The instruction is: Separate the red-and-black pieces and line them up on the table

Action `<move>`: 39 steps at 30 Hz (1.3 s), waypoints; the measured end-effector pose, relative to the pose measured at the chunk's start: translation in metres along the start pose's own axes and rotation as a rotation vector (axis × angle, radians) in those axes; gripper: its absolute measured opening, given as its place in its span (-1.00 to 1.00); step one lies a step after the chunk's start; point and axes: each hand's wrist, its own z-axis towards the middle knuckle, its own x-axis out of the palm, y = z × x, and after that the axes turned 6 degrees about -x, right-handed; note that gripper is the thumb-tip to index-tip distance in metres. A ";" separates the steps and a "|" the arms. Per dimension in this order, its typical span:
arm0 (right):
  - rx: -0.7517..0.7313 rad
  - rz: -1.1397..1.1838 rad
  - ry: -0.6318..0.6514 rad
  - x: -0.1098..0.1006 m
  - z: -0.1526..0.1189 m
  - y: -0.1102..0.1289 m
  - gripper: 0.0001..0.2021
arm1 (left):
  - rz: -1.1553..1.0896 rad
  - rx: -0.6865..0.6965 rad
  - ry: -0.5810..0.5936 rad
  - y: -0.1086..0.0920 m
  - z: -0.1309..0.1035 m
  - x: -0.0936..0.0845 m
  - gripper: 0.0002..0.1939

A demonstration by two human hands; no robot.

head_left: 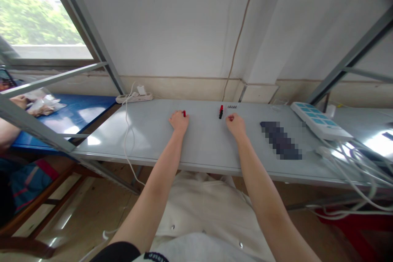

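Note:
My left hand (179,122) rests on the grey tabletop (202,143), its fingers closed around a small red cylinder (184,113) with a dark end. To the right, my right hand (236,125) is curled, with a small dark red piece (231,118) at its fingertips, too small to name. Between the hands, nearer the right one, lies a slim red and black piece (221,112). Just beyond my right hand is a short row of tiny dark parts (232,107) on the table.
A white power strip (135,98) with a charger and trailing cable lies at the back left. On the right are a blurred dark object (281,140) and a large white socket block (321,120) with several cables. Another person's arm (9,127) is at the blue table (82,106).

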 end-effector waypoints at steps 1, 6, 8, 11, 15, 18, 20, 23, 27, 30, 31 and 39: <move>0.006 -0.006 0.011 0.000 0.000 -0.001 -0.79 | -0.030 0.006 -0.038 -0.001 -0.001 -0.001 -0.68; 0.016 -0.050 0.053 0.002 0.000 -0.003 -0.78 | -0.223 0.135 -0.218 -0.011 -0.009 -0.007 -0.50; 0.011 -0.092 0.042 0.003 0.000 -0.002 -0.78 | -0.301 0.289 -0.232 -0.019 -0.017 -0.007 -0.58; 0.014 -0.163 0.017 0.005 -0.002 0.000 -0.77 | -0.348 0.617 -0.149 -0.033 -0.037 0.000 -0.72; 0.017 -0.223 -0.004 0.009 -0.004 0.001 -0.74 | -0.223 0.987 0.028 -0.050 -0.063 0.012 -0.71; 0.002 -0.252 -0.024 0.013 -0.004 0.000 -0.73 | -0.099 1.054 0.103 -0.057 -0.069 0.018 -0.65; -0.011 -0.264 -0.038 0.015 -0.003 -0.001 -0.72 | -0.037 1.022 0.120 -0.060 -0.067 0.021 -0.59; -0.012 -0.270 -0.050 0.017 -0.001 -0.002 -0.71 | 0.021 0.946 0.122 -0.065 -0.060 0.027 -0.55; -0.006 -0.267 -0.043 0.020 0.002 -0.004 -0.70 | 0.053 0.886 0.120 -0.073 -0.054 0.033 -0.53; -0.008 -0.267 -0.035 0.020 0.004 -0.005 -0.71 | 0.059 0.874 0.124 -0.078 -0.055 0.037 -0.54; -0.013 -0.268 -0.036 0.020 0.004 -0.006 -0.71 | 0.060 0.870 0.124 -0.079 -0.055 0.038 -0.56; -0.039 -0.267 -0.037 0.022 0.007 -0.007 -0.72 | -0.015 0.805 0.115 -0.084 -0.050 0.039 -0.80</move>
